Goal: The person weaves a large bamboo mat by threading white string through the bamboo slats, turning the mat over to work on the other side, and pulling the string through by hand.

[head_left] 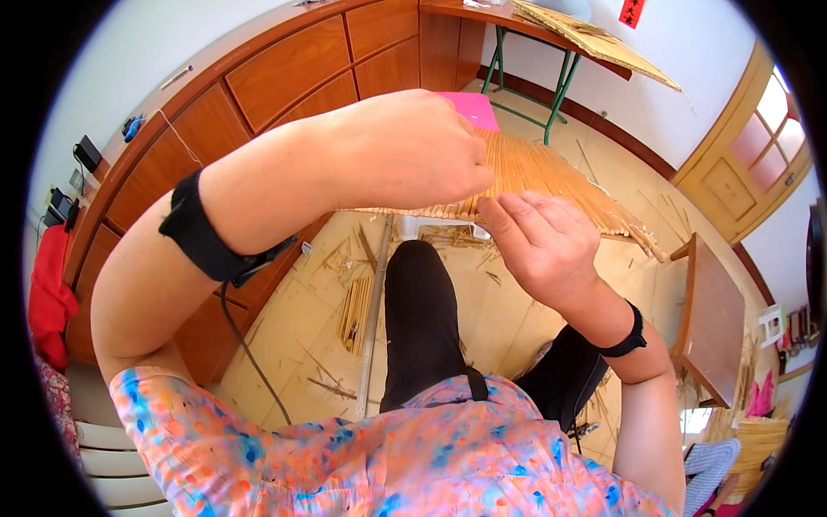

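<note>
A mat of thin tan stalks [560, 177], laid side by side, stretches in front of me, its near edge at my hands. My left hand [418, 155] is closed in a fist over the left part of that edge, its back toward me; whatever its fingers hold is hidden. Close beside it, my right hand [544, 246] is also closed, thumb and forefinger pinched together at the near edge. What lies in that pinch is too small to make out. Both wrists wear black bands, and a cable hangs from the left one.
Below the mat is a white frame-like object [431, 229]. A stalk bundle [353, 319], a metal bar [376, 302] and scattered scraps lie on the tiled floor. Wooden cabinets [289, 65] line the left; a brown board [713, 319] stands right. Another mat [594, 39] rests on the back table.
</note>
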